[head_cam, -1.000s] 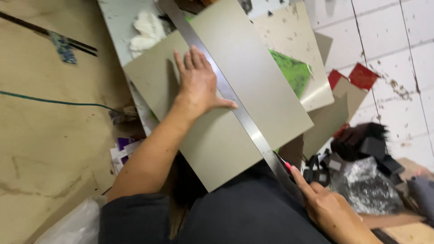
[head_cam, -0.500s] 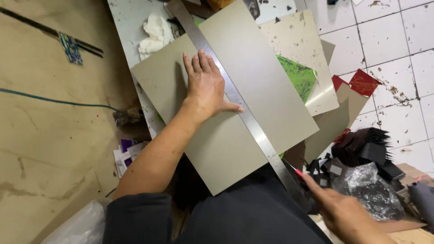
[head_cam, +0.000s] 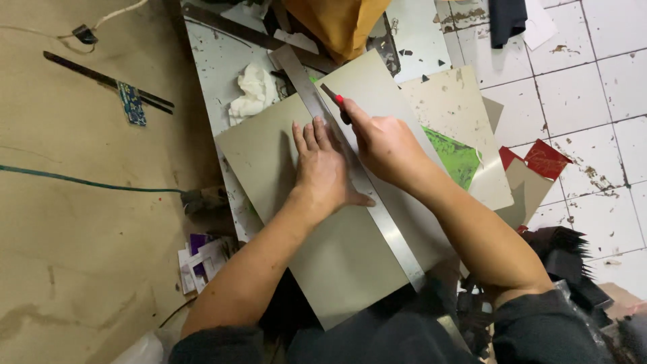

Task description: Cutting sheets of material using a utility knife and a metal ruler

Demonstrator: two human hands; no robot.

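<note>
A large grey-green sheet (head_cam: 344,263) lies on the floor in front of me. A long metal ruler (head_cam: 387,229) runs diagonally across it. My left hand (head_cam: 322,168) lies flat on the sheet, its fingers spread, pressing against the ruler's left edge. My right hand (head_cam: 381,141) is closed around a utility knife (head_cam: 331,94) with a red tip. The blade rests on the sheet beside the ruler's right edge, near the sheet's far end.
More sheets (head_cam: 458,114), one with a green patch (head_cam: 453,155), lie to the right on white tiles. A crumpled white cloth (head_cam: 253,91) sits beyond the sheet. Red scraps (head_cam: 546,158) and dark scraps (head_cam: 566,256) lie at right. A green cable (head_cam: 87,180) crosses brown board at left.
My right hand has travelled from near my lap up to the far end of the ruler with the knife. My left hand has stayed pressed on the sheet.
</note>
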